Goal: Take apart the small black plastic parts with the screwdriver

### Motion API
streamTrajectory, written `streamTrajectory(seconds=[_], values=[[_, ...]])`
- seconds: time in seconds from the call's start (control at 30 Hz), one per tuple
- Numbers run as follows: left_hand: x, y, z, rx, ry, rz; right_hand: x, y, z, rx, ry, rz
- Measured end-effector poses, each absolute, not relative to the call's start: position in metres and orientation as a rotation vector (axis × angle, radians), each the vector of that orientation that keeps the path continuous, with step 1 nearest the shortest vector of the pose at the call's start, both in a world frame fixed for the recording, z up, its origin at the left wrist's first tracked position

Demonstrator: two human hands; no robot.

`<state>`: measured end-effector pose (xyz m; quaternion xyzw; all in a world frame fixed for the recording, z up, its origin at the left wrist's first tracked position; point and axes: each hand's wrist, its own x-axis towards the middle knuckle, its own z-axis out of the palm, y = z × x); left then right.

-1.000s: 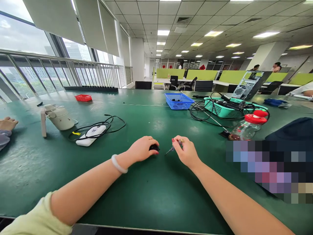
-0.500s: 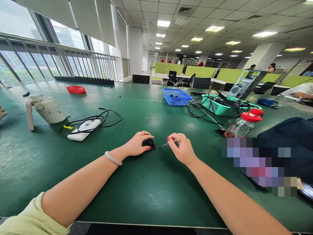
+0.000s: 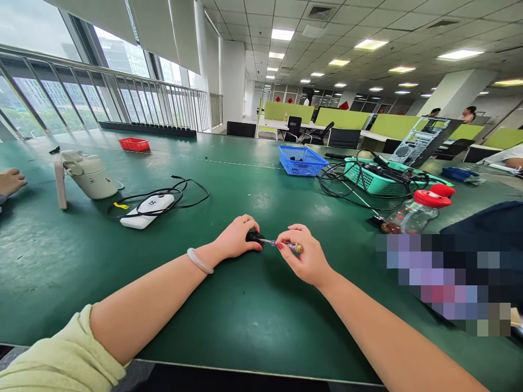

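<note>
Near the middle of the green table (image 3: pixel 196 326), my left hand (image 3: pixel 238 238) has its fingers closed around a small black part (image 3: pixel 254 237); the fingers cover some of it, so its exact kind does not show. A screwdriver (image 3: pixel 292 246) with a clear handle and a gold-coloured end lies in the grip of my right hand (image 3: pixel 304 253). Its thin metal shaft points left, and the tip meets the right side of the black part.
A white power bank (image 3: pixel 153 209) with a looped black cable and a cream cup (image 3: pixel 93 177) stand left. Beyond are a red basket (image 3: pixel 134 144) and a blue basket (image 3: pixel 302 163). On the right are a teal basket (image 3: pixel 371 179) of cables and a red-lidded jar (image 3: pixel 417 215). Another person's hand (image 3: pixel 12 181) rests at far left.
The screwdriver has moved from beside the black part to touching it. My left hand has tilted the black part up from lying flat. The whole view has shifted slightly.
</note>
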<state>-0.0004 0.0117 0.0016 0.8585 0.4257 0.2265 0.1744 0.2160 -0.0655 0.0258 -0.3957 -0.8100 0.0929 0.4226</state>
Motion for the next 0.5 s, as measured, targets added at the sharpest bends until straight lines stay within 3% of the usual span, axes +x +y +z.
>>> streamTrajectory(seconds=[0.27, 0.5], values=[[-0.0032, 0.0152, -0.0053, 2.46, 1.137, 0.533, 0.2159, -0.0665, 0.0268, -0.907, -2.135, 0.146], [-0.0095, 0.0179, -0.0024, 2.427, 0.949, 0.413, 0.2093, -0.0686, 0.0223, -0.7, -2.256, -0.14]])
